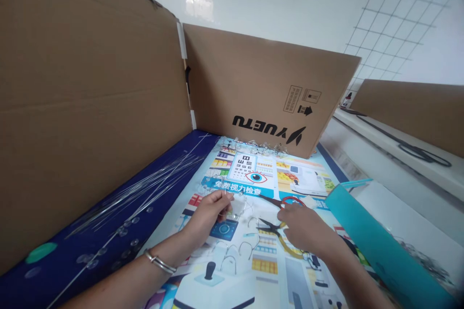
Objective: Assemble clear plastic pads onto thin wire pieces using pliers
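My left hand [213, 205] is closed, thumb and forefinger pinched on a thin wire piece with clear bits [239, 207] hanging beside the fingertips. To the right, my right hand [306, 227] has its fingers curled at a pair of pliers with yellow handles [290, 247], whose jaws point left and stand apart. The hand partly covers the upper handle. Just behind it lie scissors with red handles [294, 199], blades pointing left. Between my hands, several bent wire pieces [246, 248] rest on the printed sheet [199, 260].
Long thin wires [145, 183] and clear discs [123, 231] lie on the blue surface at left. Cardboard panels [261, 72] stand at the left and back. More clear wire pieces [253, 147] line the back. At right, a teal-edged box [380, 241] holds a wire heap [424, 260].
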A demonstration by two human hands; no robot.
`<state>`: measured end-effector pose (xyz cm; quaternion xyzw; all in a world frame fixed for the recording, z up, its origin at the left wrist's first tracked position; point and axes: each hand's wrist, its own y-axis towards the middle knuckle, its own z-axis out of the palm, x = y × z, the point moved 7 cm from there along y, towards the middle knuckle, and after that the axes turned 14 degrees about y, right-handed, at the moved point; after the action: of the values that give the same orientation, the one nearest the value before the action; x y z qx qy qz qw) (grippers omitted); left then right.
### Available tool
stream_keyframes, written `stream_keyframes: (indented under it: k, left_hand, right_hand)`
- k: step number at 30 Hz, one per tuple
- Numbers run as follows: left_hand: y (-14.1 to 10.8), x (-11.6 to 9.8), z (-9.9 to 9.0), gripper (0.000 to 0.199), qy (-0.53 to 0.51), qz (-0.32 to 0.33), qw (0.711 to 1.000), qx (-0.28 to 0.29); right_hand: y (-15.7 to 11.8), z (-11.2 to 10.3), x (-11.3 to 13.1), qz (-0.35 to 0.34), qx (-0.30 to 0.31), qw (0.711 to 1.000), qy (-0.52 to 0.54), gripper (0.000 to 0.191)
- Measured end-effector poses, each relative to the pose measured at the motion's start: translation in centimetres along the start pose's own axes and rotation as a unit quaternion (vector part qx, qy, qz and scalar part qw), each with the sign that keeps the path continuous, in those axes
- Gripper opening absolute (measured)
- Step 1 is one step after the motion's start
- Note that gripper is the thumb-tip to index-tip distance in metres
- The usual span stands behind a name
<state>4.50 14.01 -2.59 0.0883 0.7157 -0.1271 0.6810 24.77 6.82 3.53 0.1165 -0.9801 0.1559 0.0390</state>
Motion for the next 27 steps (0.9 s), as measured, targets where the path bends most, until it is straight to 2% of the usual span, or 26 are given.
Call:
stream_keyframes:
  k: [6,12,21,27]
  left_hand:
    - [0.0,-0.1,0.1,0.030,-0.008,-0.001,1.000,0.005]
    - [-0.1,-0.3,0.1,0.031,0.000,0.001,1.000,0.007]
    - [-0.4,-0.5,-0.1,0.031,-0.013,-0.012,1.000,-0.003]
    - [-0.3,-0.4,0.0,0.031,-0.006,-0.010,1.000,0.000]
  right_hand:
    - [-1.5,0.5,1.9,-0.003,-0.012,1.000,-0.003,0.044]
    - [-1.7,1.0,3.1,0.008,-0.009,1.000,-0.002,0.041]
    - [-1.6,1.5,3.1,0.044,-0.029,0.998,0.027,0.038]
    - [-1.3,1.9,3.3,0.035,-0.055,0.998,-0.024,0.038]
